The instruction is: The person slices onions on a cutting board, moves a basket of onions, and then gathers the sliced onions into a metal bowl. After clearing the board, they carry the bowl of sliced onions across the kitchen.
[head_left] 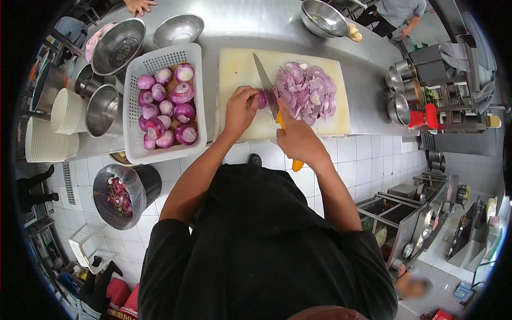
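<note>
My left hand (241, 109) is closed on a piece of red onion (261, 100), holding it on the pale cutting board (242, 64). In my right hand (298, 136) is a kitchen knife (264, 77) with a yellow handle, its blade pointing away from me beside the onion piece. The index finger lies along the blade near the handle. Just right of the blade, a heap of sliced red onion (306, 90) covers much of the board. To the left, a white perforated basket (162, 154) holds several peeled red onions (183, 93).
Steel bowls (178, 29) and stacked white containers (68, 109) crowd the left side. A strainer (324, 18) sits at the far edge. Below the counter stands a lined bin (120, 197) with onion skins. Another person's hand (140, 5) rests on the counter's far side.
</note>
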`<action>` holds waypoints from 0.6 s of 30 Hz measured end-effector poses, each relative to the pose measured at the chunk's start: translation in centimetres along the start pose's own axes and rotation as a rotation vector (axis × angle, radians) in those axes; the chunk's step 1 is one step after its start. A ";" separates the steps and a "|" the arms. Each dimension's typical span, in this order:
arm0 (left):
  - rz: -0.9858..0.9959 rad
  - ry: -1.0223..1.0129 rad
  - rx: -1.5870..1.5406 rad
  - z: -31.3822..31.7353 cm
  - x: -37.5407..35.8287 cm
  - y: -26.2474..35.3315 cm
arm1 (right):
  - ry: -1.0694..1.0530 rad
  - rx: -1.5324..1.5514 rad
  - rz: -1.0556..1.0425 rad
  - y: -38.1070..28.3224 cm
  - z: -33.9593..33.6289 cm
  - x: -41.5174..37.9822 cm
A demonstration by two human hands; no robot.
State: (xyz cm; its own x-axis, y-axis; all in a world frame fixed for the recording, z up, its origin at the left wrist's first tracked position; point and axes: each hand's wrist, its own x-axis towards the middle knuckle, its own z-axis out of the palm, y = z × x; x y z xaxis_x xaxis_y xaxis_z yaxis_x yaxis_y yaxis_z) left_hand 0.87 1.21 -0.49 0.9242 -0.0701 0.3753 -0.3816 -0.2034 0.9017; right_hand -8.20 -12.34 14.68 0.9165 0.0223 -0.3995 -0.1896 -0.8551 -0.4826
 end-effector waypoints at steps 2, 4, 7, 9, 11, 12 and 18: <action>-0.008 -0.016 0.031 -0.2 0.0 0.1 | -0.003 -0.021 0.005 -0.3 0.4 -0.7; -0.010 -0.025 0.054 -0.2 0.0 0.3 | -0.011 -0.029 0.018 -0.6 0.6 -1.0; -0.003 -0.019 0.060 -0.2 0.1 0.2 | -0.004 -0.022 0.018 -0.9 0.8 -0.9; 0.003 -0.002 0.034 0.0 0.0 -0.1 | 0.035 -0.023 -0.022 -0.1 2.2 -0.3; -0.023 0.009 0.010 0.0 0.0 0.2 | 0.127 0.002 -0.064 1.3 4.8 1.5; -0.036 0.015 -0.002 0.0 -0.1 0.3 | 0.173 0.014 -0.085 2.2 6.4 2.6; 0.019 0.015 0.028 0.1 0.0 -0.3 | 0.209 0.047 -0.156 4.6 5.4 7.2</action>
State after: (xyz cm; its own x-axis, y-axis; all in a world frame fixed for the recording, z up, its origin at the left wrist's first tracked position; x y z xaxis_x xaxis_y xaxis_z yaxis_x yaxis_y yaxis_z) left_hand 1.00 1.23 -0.82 0.9163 -0.0599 0.3960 -0.3987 -0.2299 0.8878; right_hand -4.41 -13.33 5.36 0.9879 0.0403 -0.1496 -0.0517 -0.8246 -0.5633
